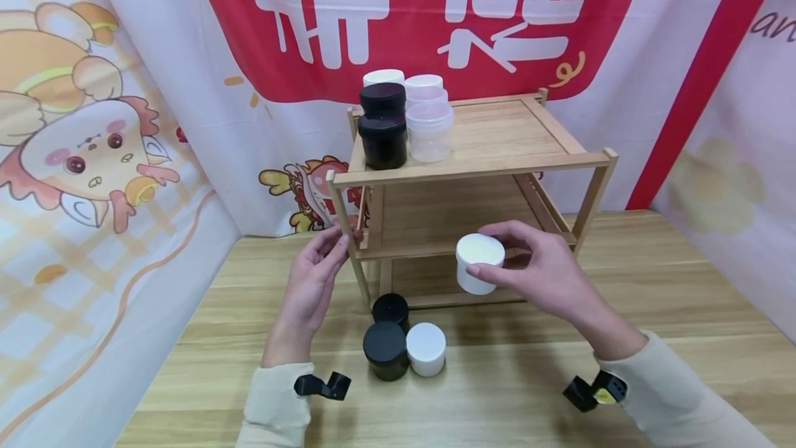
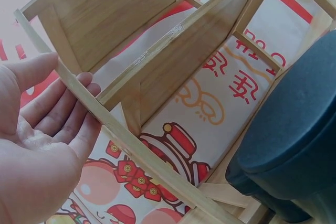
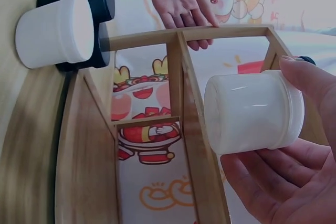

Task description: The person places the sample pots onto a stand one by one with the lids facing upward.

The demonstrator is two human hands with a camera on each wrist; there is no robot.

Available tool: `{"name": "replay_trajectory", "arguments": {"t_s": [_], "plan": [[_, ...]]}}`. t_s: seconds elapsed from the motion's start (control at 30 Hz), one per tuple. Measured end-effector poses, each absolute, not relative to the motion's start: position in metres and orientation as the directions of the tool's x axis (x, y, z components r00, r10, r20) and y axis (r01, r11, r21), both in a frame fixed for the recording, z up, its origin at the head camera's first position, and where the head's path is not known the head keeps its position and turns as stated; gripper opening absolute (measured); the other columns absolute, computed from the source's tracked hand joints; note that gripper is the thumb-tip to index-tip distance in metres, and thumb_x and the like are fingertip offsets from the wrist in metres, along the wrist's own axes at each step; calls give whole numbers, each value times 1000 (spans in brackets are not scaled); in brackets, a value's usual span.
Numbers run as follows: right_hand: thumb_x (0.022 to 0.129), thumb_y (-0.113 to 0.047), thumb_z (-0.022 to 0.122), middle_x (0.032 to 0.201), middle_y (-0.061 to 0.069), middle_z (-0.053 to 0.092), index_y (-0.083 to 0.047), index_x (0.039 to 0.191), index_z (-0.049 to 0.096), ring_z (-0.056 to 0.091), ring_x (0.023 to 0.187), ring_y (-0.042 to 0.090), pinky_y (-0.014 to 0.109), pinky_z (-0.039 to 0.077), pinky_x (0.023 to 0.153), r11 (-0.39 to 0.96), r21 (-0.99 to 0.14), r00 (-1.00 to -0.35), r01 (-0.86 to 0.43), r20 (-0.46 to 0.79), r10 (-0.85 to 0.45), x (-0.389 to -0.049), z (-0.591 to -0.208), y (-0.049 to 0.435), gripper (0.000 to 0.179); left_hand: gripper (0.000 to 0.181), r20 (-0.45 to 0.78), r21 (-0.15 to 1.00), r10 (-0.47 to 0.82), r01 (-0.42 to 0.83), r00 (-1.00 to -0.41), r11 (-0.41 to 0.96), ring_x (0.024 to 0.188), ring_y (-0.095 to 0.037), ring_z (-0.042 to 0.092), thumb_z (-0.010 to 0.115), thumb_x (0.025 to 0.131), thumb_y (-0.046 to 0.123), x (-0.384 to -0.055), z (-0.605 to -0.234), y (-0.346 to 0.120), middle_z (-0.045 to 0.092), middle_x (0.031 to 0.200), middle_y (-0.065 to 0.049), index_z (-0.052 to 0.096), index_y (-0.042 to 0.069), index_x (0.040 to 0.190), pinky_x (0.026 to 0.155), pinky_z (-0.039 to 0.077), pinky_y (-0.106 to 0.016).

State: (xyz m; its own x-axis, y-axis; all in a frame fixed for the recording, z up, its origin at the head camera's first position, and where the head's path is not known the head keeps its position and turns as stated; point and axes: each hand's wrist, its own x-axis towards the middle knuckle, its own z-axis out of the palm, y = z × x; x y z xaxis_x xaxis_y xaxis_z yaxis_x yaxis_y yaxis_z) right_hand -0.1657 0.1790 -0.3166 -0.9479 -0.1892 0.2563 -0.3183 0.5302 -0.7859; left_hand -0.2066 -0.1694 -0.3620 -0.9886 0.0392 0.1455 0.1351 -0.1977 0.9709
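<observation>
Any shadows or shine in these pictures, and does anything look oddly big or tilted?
Head view: soft shadows on the table by the right sleeve; left wrist view: a dark jar looms large, cut off by the frame; right wrist view: faint glossy highlights on the white jar in the right hand, the scene turned sideways.

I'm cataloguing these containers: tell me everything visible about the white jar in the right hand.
The white jar is a short, smooth, glossy cylinder, apparently plastic, with a slightly wider white lid on. It is roughly upright, held in the air before the wooden rack, gripped at its sides by the right hand.
</observation>
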Motion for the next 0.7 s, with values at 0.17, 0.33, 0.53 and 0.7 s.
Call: {"name": "replay_trajectory", "arguments": {"t_s": [0.17,0.33,0.53,0.7], "plan": [[89,-44,89,132,8,74,-18,135,69,73,107,25,33,63,88,549,-777,-952,-307,251,-176,-165,-312,180,57,45,139,971,42,128,-989,-201,135,-18,56,59,111,15,-206,-364,-170,61,141,-6,49,-3,151,118,48,-24],[89,-48,88,133,8,73,-20,136,69,73,108,26,34,63,86,554,-779,-956,-293,245,-161,-164,-305,180,59,42,144,970,34,134,-989,-205,135,-18,56,60,111,16,-207,-364,-170,63,138,-3,52,-2,148,118,48,-24],[89,-46,89,133,9,72,-19,137,69,74,107,28,33,63,84,543,-788,-957,-289,246,-152,-162,-299,183,58,42,135,970,41,124,-990,-209,135,-18,56,59,111,15,-208,-363,-170,65,135,0,51,-1,149,119,47,-24],[89,-47,88,134,9,71,-20,137,68,74,106,27,32,63,83,545,-787,-957,-289,251,-145,-161,-293,184,59,45,129,972,47,117,-991,-205,137,-19,56,59,112,15,-209,-363,-170,65,138,-2,48,-3,152,120,46,-24]]}}
